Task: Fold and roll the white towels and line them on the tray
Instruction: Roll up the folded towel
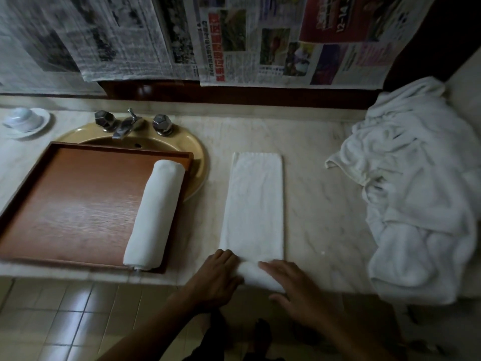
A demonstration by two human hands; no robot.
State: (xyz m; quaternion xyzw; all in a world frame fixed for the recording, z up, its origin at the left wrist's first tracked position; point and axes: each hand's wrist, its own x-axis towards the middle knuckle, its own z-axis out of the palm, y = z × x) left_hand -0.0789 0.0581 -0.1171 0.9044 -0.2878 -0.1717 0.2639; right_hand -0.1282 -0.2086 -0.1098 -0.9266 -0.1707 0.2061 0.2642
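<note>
White terry is our material: the folded towel (253,204) lies as a long strip on the marble table (317,204), its near end turned into a short roll (256,276). Our left grip (216,274) curls round the roll's left end. Our right grip (294,285) presses on it with fingers laid nearly flat, clasping nothing. Uneven push from the two sides would, we judge, steer the roll crooked or leave it slack. It also sits close to the table's front edge, so a slip could drop it to the floor (78,321). On the tray (78,204), set partly over the sink (194,152), one rolled towel (154,214) lies along the right rim. A heap of unfolded towels (416,191) crowds the table's right side.
</note>
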